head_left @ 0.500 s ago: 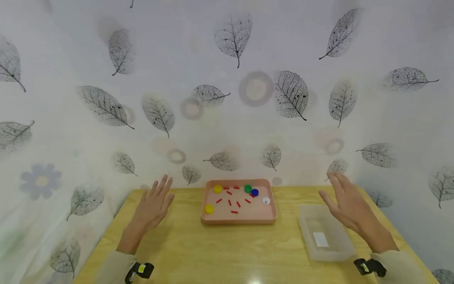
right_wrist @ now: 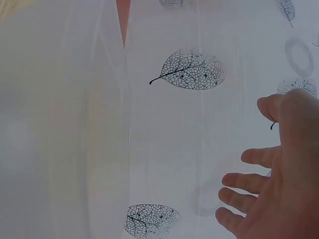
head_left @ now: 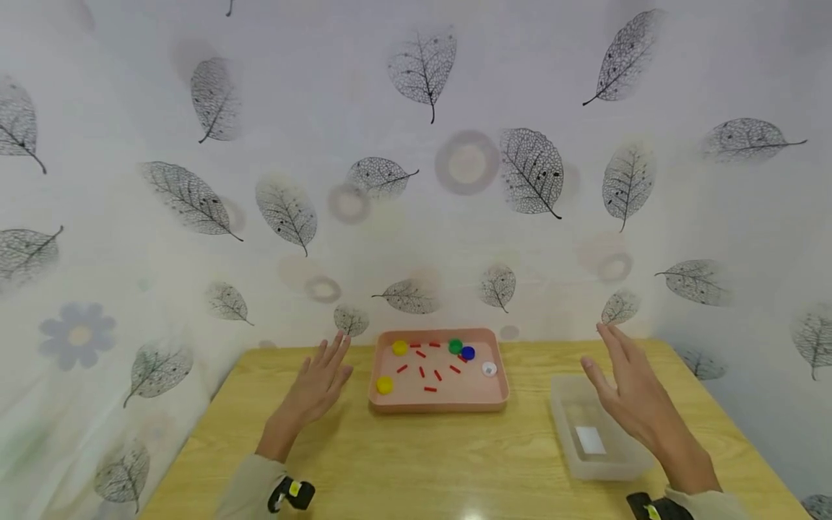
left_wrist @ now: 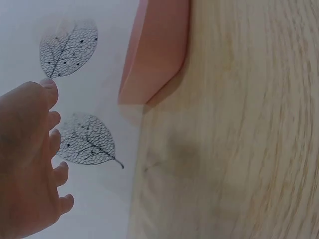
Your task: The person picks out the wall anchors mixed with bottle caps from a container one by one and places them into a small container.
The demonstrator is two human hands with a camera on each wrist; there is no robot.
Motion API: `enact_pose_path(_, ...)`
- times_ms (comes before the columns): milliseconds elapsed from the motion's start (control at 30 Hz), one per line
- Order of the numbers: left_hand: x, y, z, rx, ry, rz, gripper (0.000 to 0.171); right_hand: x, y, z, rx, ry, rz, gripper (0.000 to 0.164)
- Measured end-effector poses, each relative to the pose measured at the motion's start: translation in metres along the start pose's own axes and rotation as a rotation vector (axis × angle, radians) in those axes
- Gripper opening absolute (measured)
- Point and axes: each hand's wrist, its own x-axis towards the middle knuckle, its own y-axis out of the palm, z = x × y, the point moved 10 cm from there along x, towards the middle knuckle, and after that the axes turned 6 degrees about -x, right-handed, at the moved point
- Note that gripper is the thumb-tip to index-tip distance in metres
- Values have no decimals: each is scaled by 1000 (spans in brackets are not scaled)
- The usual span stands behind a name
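A shallow pink tray (head_left: 437, 406) lies near the back of the table. In it are short red sticks (head_left: 430, 390), two yellow discs (head_left: 385, 385), a green disc (head_left: 456, 347), a blue disc (head_left: 468, 353) and a white disc (head_left: 490, 369). My left hand (head_left: 310, 390) hovers left of the tray with its fingers straight and nothing held. Over a clear plastic box (head_left: 611, 469) on the right, my right hand (head_left: 640, 393) is held up, fingers extended and empty. The left wrist view shows the tray's pink side (left_wrist: 159, 55) beyond the left hand.
A small white rectangle (head_left: 590, 440) shows in the clear box. The wood-grain table (head_left: 416, 462) meets a pale leaf-printed backdrop (head_left: 416, 238) behind the tray. Each wrist wears a black strap.
My left hand has moved right, closer to the pink tray. The right hand has shifted slightly lower and stays over the clear box. The tray's contents look the same.
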Motion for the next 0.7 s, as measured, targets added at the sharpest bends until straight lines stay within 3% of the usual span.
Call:
enact_pose_path(200, 9, 26, 0, -18, 12, 44, 58, -8, 1, 11, 62, 10, -22, 65)
enact_pose_path(700, 17, 64, 3, -50, 25, 138, 56, -4, 16, 49, 236, -19, -78, 55)
